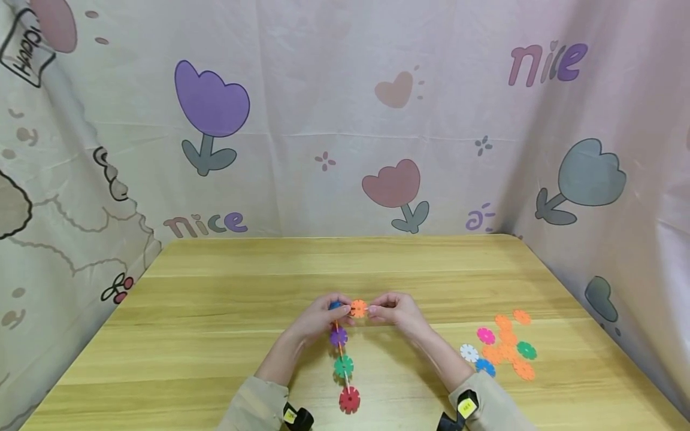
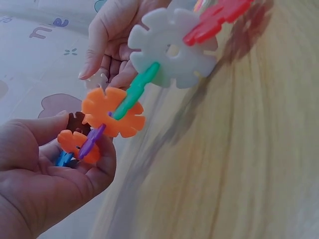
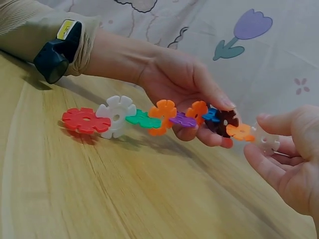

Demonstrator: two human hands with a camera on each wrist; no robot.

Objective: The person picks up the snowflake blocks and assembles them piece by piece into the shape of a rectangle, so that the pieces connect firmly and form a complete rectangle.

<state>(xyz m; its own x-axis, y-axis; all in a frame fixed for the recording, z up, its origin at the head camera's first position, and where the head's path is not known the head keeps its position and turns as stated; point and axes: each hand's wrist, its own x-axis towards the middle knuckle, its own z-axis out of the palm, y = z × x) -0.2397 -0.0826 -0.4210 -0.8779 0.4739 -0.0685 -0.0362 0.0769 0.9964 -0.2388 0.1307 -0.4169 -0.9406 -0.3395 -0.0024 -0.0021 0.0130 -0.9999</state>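
Observation:
A chain of notched plastic snowflake discs is stretched between both hands. My left hand (image 1: 318, 317) grips it near one end, its thumb and fingers around a dark brown disc (image 3: 232, 119). From there the chain runs through blue, orange, a purple disc (image 1: 338, 336), orange, a green disc (image 1: 343, 366) and a white disc (image 2: 174, 55) to a red disc (image 1: 350, 400). Beyond the brown one sits an orange disc (image 1: 358, 308). A white disc (image 3: 269, 143) meets that orange one, pinched between thumb and fingers of my right hand (image 1: 401, 314).
On the wooden table (image 1: 215, 299), to the right, lies a loose group of discs: several orange discs (image 1: 507, 353), a pink disc (image 1: 486, 335), a white disc (image 1: 469, 352), a blue disc (image 1: 486, 367) and a green disc (image 1: 526, 350). A printed curtain (image 1: 302, 90) hangs behind and beside the table.

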